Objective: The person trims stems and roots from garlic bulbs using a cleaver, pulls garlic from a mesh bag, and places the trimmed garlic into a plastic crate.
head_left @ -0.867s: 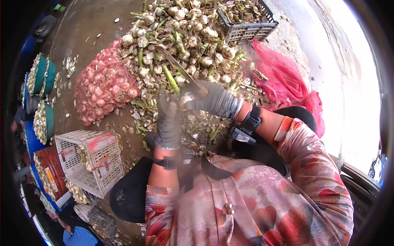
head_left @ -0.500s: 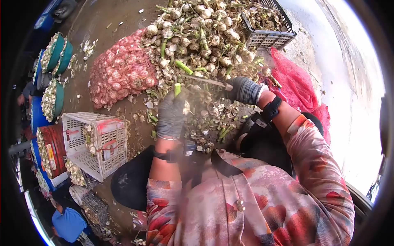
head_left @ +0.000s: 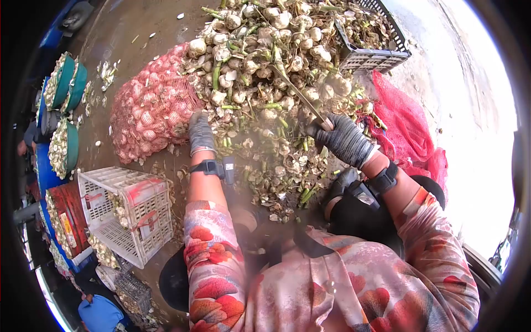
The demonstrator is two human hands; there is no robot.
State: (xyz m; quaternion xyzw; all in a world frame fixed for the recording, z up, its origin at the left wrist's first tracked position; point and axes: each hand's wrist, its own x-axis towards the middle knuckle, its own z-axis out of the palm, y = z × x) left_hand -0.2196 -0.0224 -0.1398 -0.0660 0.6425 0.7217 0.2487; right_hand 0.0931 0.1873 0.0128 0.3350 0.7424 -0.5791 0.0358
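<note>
My right hand point(head_left: 344, 139), in a grey knit glove, is closed around the handle of a knife point(head_left: 298, 94). The long, thin blade points up and left over a heap of garlic bulbs point(head_left: 282, 41) with cut green stems. My left hand point(head_left: 201, 133), gloved too, is at the right edge of a red mesh bag point(head_left: 152, 108) full of garlic. Its fingers point away from me and are mostly hidden, so I cannot make out whether they hold anything. Between the hands, stem pieces and peelings point(head_left: 276, 166) cover the ground.
A black crate point(head_left: 376, 58) with garlic scraps stands at the far right, near an empty-looking red mesh sack point(head_left: 406, 124). On the left are a white crate point(head_left: 152, 221) on its side, a red bin point(head_left: 69, 213) and green tubs point(head_left: 72, 146) of garlic. A person in blue point(head_left: 100, 314) is at the lower left.
My left hand has moved left from the middle to the mesh bag, and the green stem seen in it before no longer shows. The knife now points more steeply upward.
</note>
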